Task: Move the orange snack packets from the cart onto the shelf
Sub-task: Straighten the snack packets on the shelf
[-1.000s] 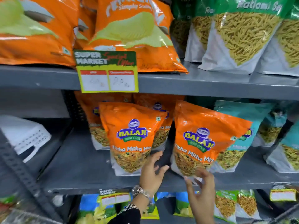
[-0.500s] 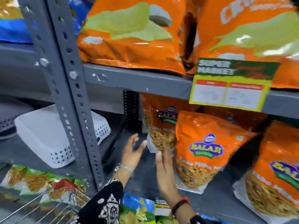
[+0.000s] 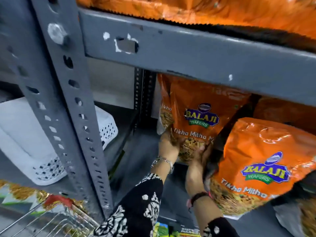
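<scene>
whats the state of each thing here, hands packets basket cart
left hand: gripping held packet's lower left
right hand: gripping its lower right
held packet: upright, sealed, on shelf
near packet: sealed, leaning
white basket: tipped over
wire cart: only a corner visible

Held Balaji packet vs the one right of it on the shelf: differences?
The held packet sits further back, gripped at its base by the left hand and right hand; the front packet has no hand gripping it. The held one's top is hidden behind the upper shelf beam; the front one's shows. Both are orange Tikha Mitha Mix.
</scene>
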`<state>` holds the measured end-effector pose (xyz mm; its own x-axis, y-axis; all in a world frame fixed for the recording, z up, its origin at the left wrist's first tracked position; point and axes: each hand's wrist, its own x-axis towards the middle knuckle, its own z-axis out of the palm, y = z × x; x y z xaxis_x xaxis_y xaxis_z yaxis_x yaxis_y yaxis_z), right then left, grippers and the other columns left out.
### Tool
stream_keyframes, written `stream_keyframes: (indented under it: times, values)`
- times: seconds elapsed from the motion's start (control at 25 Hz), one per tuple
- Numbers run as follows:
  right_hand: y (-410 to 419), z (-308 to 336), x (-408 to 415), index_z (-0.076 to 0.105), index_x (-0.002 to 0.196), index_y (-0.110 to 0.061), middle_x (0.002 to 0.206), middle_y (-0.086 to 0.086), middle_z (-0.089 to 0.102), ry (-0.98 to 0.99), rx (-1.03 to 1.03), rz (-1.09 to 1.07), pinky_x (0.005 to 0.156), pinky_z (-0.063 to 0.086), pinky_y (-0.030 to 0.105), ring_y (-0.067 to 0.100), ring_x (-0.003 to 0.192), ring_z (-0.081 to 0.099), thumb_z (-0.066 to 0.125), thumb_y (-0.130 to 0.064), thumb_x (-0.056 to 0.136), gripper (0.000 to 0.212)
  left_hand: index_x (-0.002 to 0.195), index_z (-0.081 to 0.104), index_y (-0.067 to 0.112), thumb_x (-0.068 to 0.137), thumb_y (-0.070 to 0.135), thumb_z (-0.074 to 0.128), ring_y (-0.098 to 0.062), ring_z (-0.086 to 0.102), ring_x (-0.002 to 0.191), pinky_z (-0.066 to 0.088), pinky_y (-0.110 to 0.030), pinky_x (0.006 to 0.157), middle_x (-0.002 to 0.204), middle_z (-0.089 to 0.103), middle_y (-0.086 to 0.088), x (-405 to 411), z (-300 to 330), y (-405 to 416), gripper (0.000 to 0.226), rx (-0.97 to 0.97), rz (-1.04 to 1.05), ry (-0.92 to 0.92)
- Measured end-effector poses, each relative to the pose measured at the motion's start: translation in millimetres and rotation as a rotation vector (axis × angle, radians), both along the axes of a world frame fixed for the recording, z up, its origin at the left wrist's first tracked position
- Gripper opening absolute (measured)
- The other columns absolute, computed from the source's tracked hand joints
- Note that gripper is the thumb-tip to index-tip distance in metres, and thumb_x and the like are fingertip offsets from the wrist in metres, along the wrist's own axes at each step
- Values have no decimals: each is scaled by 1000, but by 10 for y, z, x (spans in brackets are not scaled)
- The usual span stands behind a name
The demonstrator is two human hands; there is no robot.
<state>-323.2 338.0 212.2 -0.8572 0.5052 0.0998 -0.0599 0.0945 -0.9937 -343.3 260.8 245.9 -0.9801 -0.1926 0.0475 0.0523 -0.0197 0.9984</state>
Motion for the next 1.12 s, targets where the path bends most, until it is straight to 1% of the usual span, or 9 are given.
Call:
stream_keyframes:
  times: [0.12,0.24,0.36,0.52,0.6,0.76,0.92,1.0,1.12]
  values:
    - [-27,-38,-9,18,138,-24,152,1,20,31,-54,115,113,20,38,12,134,23,27,-28,96,43,126,46,14,71,26,65,-30,50,118,42,-45,100,129,54,-17,-38,-1,-128,59,-31,45,12]
    - [-123,9,4,27,129,-29,134,0,36,80,-148,260,99,30,33,9,119,38,35,-19,94,37,130,40,20,81,15,60,-28,51,117,40,-41,102,129,55,-13,-79,-23,-299,53,-55,114,-26]
    - [-130,-22,-17,30,130,-22,126,0,40,50,-91,305,96,33,34,-1,106,44,50,-10,88,48,135,32,26,86,9,52,-21,50,116,39,-41,104,126,55,-5,-93,-46,-440,55,-43,101,-16]
    - [-32,-91,-141,20,138,-21,148,11,26,-103,38,234,111,28,48,22,134,27,66,-11,78,76,137,27,22,83,17,59,-22,42,126,36,-47,108,137,47,-7,-92,-116,-507,64,-12,38,-27]
    - [-48,-109,-177,19,139,-22,149,9,27,-119,29,294,112,27,51,24,136,26,66,-8,78,78,137,27,21,77,14,66,-21,40,129,33,-45,110,140,44,-8,-80,-172,-525,72,-48,3,-18]
    - [-94,-131,-203,28,135,-19,142,8,39,-99,15,288,108,33,48,25,129,37,67,-3,76,73,138,25,21,72,8,70,-16,38,128,32,-42,110,140,44,-5,-99,-253,-578,80,-48,-36,-2]
    - [-93,-127,-214,30,134,-17,140,9,41,-101,33,270,107,35,51,27,127,40,69,-3,73,73,138,27,21,74,6,66,-18,43,125,37,-38,104,131,49,0,-139,-290,-612,76,-43,-45,3]
    - [-86,-116,-204,29,135,-17,141,9,39,-103,35,288,106,35,45,27,128,38,69,-4,74,74,138,24,22,77,7,64,-13,42,122,37,-34,101,133,48,0,-135,-294,-598,75,-61,-43,-3]
    - [-91,-97,-89,19,138,-23,146,8,32,-127,56,344,104,31,36,24,133,32,64,-7,79,76,139,20,23,76,30,61,-11,33,129,33,-32,103,135,38,10,-65,-284,-523,76,-85,32,-1]
